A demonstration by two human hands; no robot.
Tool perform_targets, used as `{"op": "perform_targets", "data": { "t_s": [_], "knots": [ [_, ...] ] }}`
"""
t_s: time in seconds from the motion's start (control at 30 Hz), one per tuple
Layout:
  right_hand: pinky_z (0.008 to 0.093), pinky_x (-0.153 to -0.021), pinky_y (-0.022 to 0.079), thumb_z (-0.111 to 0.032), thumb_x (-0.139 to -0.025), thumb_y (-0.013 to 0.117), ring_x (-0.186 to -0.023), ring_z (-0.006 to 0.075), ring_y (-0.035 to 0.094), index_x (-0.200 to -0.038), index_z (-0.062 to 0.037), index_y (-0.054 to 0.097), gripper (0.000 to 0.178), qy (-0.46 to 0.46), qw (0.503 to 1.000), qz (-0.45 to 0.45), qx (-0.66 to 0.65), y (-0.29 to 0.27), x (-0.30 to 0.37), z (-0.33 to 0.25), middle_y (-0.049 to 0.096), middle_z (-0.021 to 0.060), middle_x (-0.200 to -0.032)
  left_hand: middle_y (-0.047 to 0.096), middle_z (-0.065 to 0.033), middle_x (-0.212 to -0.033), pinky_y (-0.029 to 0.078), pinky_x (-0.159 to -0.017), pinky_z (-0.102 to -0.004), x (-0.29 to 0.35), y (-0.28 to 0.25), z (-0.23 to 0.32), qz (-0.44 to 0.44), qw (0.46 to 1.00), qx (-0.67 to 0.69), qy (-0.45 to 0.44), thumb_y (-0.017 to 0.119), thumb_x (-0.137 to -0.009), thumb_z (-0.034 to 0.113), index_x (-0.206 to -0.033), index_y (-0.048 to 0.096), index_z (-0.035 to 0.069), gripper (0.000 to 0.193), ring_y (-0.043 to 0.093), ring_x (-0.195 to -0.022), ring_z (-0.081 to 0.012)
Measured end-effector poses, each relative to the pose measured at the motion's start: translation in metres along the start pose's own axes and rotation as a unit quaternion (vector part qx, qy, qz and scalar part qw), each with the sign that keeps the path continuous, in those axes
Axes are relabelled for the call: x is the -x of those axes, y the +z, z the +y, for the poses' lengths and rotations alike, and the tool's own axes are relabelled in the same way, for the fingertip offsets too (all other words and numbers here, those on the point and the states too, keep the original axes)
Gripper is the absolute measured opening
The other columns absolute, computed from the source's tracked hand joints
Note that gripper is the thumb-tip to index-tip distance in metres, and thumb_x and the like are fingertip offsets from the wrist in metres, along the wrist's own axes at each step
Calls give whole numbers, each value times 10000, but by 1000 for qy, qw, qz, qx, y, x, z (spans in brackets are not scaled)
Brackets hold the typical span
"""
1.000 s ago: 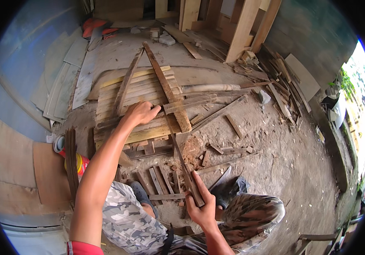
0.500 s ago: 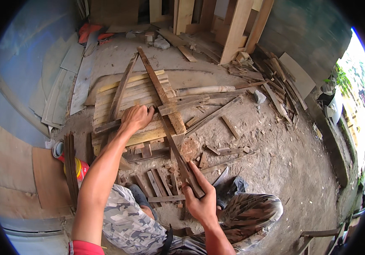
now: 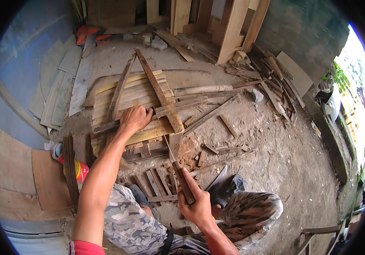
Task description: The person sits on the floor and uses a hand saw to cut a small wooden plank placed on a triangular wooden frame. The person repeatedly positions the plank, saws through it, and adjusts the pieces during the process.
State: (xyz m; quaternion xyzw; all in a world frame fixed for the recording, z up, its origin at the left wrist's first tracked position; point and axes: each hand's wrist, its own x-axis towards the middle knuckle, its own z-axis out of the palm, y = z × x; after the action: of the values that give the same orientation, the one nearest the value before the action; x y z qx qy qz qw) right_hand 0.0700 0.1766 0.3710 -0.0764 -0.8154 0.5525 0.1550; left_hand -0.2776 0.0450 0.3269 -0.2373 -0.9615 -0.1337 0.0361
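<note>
My right hand point(image 3: 196, 206) is closed round the brown wooden handle of a handsaw point(image 3: 183, 183), index finger stretched along it. Its thin blade, seen nearly edge-on, runs up and away to a wooden strip point(image 3: 181, 106). The blade meets the strip just right of my left hand point(image 3: 135, 117), whose fingers are wrapped round the strip and press it down. The strip lies across an A-shaped pair of wooden bars point(image 3: 152, 78), which rests on a slatted wooden panel point(image 3: 127, 93). My left palm hides part of the strip.
Offcuts point(image 3: 228, 126) and short sticks point(image 3: 159, 182) litter the dirt floor round my feet. A heap of scrap wood point(image 3: 272, 76) lies at the far right, near tall boards point(image 3: 233, 34). A red and yellow container point(image 3: 80, 169) stands left of my left arm.
The saw has turned in my right hand, so its blade now looks thin instead of broad. Handle and right hand have shifted slightly left and nearer. My left hand keeps its hold.
</note>
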Motion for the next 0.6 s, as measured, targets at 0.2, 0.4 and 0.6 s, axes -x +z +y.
{"op": "perform_targets", "data": {
  "t_s": [0.2,0.4,0.6],
  "knots": [
    [325,-816,554,9,-865,621,-1011,318,715,-1464,-32,456,623,21,999,23,-26,1,23,-7,694,269,-1106,510,-57,-455,543,-567,-422,4,-14,26,1,999,-35,-35,398,-1041,392,-517,544,126,606,495,-391,-181],
    [347,-777,559,-8,-872,607,-973,353,716,-1452,-35,469,597,-50,998,49,-5,18,-34,1,688,287,-1063,471,-57,-473,438,-486,-426,-3,18,-1,-28,999,-41,-20,389,-1010,239,-527,458,98,508,417,-429,-151],
    [404,-776,563,-19,-859,586,-951,394,705,-1485,-95,443,647,7,999,28,-36,40,-49,-5,672,290,-1078,496,-92,-526,396,-456,-414,-8,21,-16,19,999,-32,-1,361,-1006,227,-593,497,55,467,415,-441,-207]
  ]
}}
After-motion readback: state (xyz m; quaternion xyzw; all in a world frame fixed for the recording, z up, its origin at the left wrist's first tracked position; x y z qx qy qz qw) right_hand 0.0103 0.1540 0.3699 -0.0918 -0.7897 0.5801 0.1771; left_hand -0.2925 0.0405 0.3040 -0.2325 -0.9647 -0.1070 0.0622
